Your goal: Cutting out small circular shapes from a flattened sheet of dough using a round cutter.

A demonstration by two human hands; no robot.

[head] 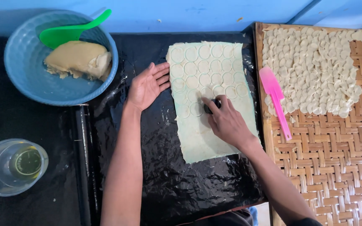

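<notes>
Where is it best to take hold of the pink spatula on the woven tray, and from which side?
Grip the pink spatula by its thin handle, the lower end, coming from above. The handle lies free on the bare woven tray, while the wide blade rests against the cut dough rounds.

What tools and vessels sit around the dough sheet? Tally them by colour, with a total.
Blue: 1, the bowl
Green: 1, the spatula in the bowl
Pink: 1, the spatula on the woven tray
Clear: 1, the container of oil
Dark: 1, the round cutter under the right hand
Total: 5

Right hand [228, 122] pressing dark round cutter [211, 107] into dough sheet [208, 98], left hand [147, 85] flat beside it
</notes>
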